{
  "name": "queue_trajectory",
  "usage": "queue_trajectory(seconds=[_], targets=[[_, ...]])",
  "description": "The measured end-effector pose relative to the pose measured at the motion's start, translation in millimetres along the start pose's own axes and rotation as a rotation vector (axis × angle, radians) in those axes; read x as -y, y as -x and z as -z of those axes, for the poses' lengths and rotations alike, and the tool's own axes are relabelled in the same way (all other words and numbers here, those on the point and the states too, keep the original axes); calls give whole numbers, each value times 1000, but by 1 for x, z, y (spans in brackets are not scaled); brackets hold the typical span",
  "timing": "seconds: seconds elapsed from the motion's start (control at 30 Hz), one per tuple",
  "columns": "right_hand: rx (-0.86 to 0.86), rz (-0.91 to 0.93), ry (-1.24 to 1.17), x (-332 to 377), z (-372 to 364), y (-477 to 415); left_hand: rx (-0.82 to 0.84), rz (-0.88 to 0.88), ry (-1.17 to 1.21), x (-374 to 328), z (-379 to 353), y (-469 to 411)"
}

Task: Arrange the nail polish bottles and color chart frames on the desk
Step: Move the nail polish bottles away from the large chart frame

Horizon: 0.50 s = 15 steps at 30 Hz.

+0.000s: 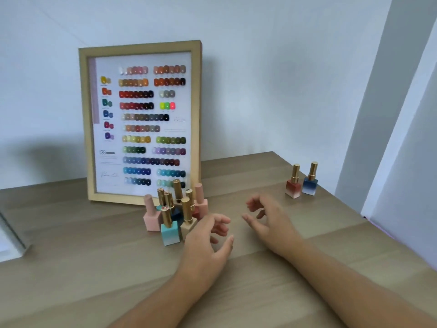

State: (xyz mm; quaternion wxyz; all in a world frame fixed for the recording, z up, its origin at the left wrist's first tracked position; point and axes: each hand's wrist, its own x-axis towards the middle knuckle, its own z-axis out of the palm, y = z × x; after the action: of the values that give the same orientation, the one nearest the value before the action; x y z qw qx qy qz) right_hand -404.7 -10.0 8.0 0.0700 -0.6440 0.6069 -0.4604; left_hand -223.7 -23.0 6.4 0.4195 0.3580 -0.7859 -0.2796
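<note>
A wood-framed color chart (142, 119) stands upright against the wall at the back of the desk (94, 268). In front of it is a tight cluster of several nail polish bottles with gold or pink caps, among them a pink one (150, 215), a light blue one (169, 229) and a beige one (188, 221). Two more bottles, a rust-red one (294, 183) and a dark blue one (310, 179), stand apart at the back right. My left hand (208, 240) hovers just right of the cluster, fingers apart, holding nothing. My right hand (267, 218) is beside it, fingers loosely curled, empty.
A white-framed object (11, 237) lies at the left edge of the desk, mostly cut off. The desk's right edge runs diagonally near a pale wall panel (402, 162). The wall stands close behind the chart.
</note>
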Motion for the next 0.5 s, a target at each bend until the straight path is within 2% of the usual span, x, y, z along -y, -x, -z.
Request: queue_trajectory(seconds=[0.2,0.33,0.5], targets=[[97,64,-135,56,-73,1,-298,77,-67,39,83,31],[44,2,-144,65,-92,-1,-212,229,-140,60,108,31],[55,-12,-76,67,-105,-2,-65,219,-198,68,104,22]])
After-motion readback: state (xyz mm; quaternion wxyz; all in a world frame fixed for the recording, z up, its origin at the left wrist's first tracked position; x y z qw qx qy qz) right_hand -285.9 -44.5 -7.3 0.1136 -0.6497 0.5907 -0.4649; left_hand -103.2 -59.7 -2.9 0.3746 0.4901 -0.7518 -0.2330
